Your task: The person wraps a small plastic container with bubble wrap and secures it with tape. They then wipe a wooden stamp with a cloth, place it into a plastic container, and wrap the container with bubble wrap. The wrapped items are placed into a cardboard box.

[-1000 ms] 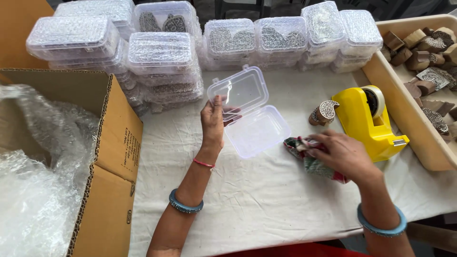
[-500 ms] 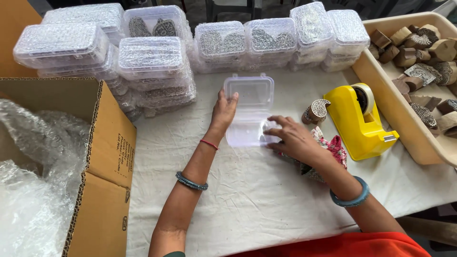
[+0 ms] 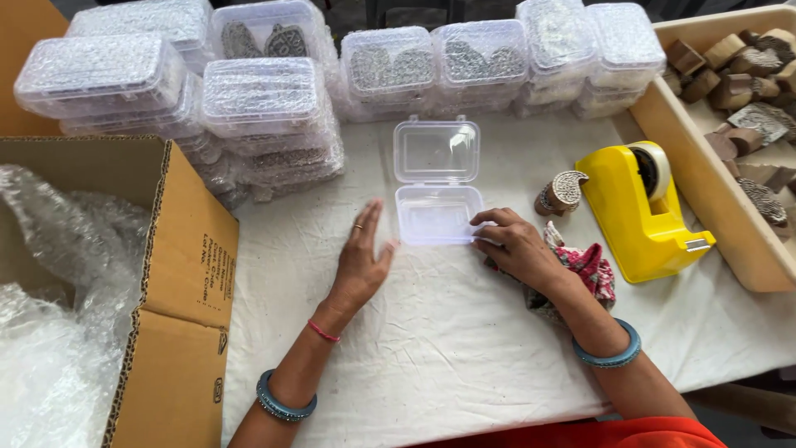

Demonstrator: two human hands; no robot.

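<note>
The left hand (image 3: 362,259) lies flat and open on the white-covered surface (image 3: 431,348), fingers spread, holding nothing, just left of a clear plastic box (image 3: 437,192). The right hand (image 3: 516,246) touches the box's lower right corner with loosely curled fingertips and rests over a patterned cloth (image 3: 590,270). The box sits open, its lid laid back. Beyond stand a carved wooden block (image 3: 562,192), a yellow tape dispenser (image 3: 643,207), stacked bubble-wrapped boxes (image 3: 265,99) and a cardboard carton (image 3: 178,282).

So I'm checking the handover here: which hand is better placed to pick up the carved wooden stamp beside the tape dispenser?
Probably the right hand: it lies at the open clear box's right edge, nearer the carved stamp. The left hand lies flat on the cloth, across the box from it.
</note>
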